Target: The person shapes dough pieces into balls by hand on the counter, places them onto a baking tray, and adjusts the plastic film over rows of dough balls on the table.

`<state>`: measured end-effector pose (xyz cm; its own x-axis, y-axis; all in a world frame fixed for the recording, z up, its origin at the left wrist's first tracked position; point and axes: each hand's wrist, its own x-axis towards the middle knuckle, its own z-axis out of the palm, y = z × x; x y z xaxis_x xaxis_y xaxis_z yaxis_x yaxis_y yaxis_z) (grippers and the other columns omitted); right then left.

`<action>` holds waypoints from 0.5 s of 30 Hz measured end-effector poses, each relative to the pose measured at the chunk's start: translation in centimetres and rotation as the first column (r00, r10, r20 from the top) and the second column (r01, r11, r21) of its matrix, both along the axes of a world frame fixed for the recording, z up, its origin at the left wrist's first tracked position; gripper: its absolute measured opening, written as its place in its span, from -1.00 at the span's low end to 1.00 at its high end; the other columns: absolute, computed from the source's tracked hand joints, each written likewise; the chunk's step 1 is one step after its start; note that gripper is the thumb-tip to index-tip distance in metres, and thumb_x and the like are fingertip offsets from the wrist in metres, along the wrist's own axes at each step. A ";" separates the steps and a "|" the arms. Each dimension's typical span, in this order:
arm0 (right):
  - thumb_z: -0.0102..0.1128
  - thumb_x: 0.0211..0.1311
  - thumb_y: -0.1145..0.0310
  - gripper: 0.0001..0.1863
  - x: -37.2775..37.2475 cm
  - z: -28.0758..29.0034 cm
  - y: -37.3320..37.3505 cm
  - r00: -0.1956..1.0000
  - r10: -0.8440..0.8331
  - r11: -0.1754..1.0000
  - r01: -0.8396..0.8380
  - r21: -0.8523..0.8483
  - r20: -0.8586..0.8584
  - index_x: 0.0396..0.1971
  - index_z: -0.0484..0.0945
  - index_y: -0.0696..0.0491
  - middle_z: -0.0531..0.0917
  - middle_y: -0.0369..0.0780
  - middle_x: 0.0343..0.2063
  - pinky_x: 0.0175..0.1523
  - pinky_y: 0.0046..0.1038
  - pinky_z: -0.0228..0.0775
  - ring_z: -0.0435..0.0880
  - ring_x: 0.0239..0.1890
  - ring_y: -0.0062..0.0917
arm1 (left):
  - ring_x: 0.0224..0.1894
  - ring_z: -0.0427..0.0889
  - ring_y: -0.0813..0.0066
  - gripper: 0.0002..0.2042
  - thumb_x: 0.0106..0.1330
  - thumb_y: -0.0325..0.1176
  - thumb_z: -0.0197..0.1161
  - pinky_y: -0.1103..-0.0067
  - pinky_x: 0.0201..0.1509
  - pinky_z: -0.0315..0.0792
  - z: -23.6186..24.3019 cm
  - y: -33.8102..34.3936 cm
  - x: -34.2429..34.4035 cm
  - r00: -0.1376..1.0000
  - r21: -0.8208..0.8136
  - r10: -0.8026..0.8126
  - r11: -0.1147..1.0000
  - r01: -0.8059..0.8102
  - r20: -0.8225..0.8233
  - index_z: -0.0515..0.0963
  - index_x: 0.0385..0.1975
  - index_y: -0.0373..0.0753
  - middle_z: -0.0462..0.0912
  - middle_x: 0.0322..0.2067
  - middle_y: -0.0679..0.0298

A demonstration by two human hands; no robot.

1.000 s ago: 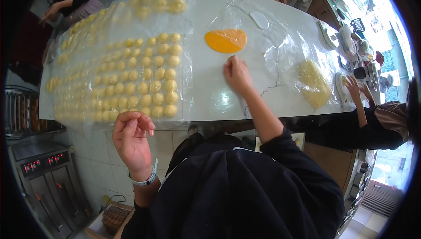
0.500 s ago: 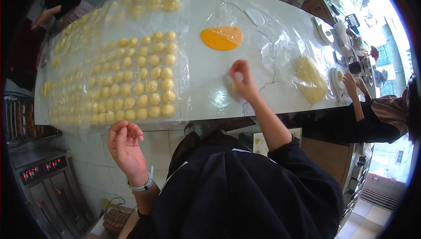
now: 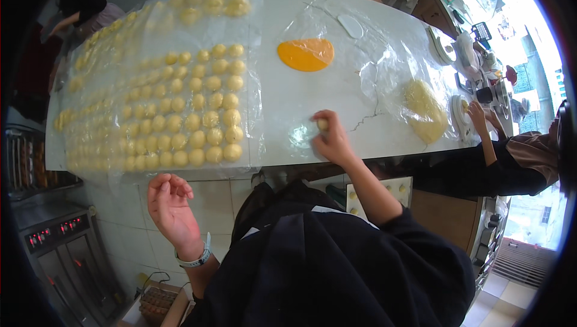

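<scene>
My right hand (image 3: pixel 336 142) is closed on a small pale dough ball (image 3: pixel 323 124), held between thumb and fingers over the white table, beside a shiny wet-looking patch. My left hand (image 3: pixel 174 213) hangs just off the table's front edge, palm up, fingers loosely curled and holding nothing visible. Beyond it, rows of yellow dough balls (image 3: pixel 232 152) lie under a clear plastic sheet (image 3: pixel 252 96). At the right, a large lump of yellow dough (image 3: pixel 425 111) is partly wrapped in plastic. An orange, rounded flat piece (image 3: pixel 305 55) lies at the table's middle.
A white flat oval piece (image 3: pixel 351 26) lies toward the far side. Kitchen scales (image 3: pixel 461 109) stand at the right end, where another person's hands (image 3: pixel 479 117) work. Below the front edge, a tray (image 3: pixel 393 186) holds several pieces. An oven (image 3: pixel 66 249) stands lower left.
My right hand has come nearer the table's front edge and now shows the dough ball clearly in its fingers. My left hand has sunk slightly.
</scene>
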<state>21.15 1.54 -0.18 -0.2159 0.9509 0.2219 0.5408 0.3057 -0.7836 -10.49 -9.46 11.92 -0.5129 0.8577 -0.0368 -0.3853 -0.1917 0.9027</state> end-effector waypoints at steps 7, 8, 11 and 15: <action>0.32 0.03 0.32 -0.43 2.2 2.3 3.0 0.985 -0.117 0.993 0.120 -0.017 0.127 0.02 0.26 0.07 0.52 -0.19 -0.31 -0.14 -0.43 0.37 0.53 -0.28 -0.49 | -0.41 0.42 0.52 -0.83 0.29 -0.44 -0.05 0.62 -0.39 0.29 -0.5 0.5 -0.5 0.998 -0.001 0.045 0.999 -0.045 0.033 0.45 -0.24 -0.33 0.50 -0.43 0.23; 0.31 0.03 0.34 -0.48 2.1 2.1 4.3 0.988 -0.153 0.988 0.152 -0.031 -0.012 -0.02 0.28 0.07 0.52 -0.20 -0.32 -0.12 -0.43 0.37 0.52 -0.29 -0.49 | -0.41 0.42 0.52 -0.83 0.29 -0.44 -0.05 0.62 -0.39 0.29 -0.4 0.8 -0.4 0.999 0.002 0.038 0.999 -0.038 0.034 0.45 -0.24 -0.33 0.50 -0.43 0.23; 0.27 0.04 0.42 -0.60 0.9 0.0 3.8 0.984 -0.059 0.998 0.054 -0.034 -0.170 -0.12 0.32 0.09 0.50 -0.23 -0.35 -0.11 -0.45 0.35 0.51 -0.29 -0.51 | -0.40 0.42 0.52 -0.83 0.29 -0.44 -0.05 0.62 -0.38 0.30 -0.3 0.8 0.0 0.999 -0.012 -0.009 1.000 0.010 0.033 0.45 -0.23 -0.33 0.49 -0.43 0.23; 0.22 0.05 0.47 -0.73 3.1 -1.4 1.5 0.995 0.096 0.995 -0.096 -0.016 0.022 -0.28 0.33 0.08 0.47 -0.22 -0.39 -0.10 -0.46 0.32 0.49 -0.28 -0.46 | -0.40 0.41 0.52 -0.83 0.29 -0.44 -0.05 0.62 -0.38 0.29 -0.7 -0.1 -1.3 0.999 -0.009 0.044 0.999 -0.044 0.017 0.45 -0.23 -0.34 0.48 -0.43 0.23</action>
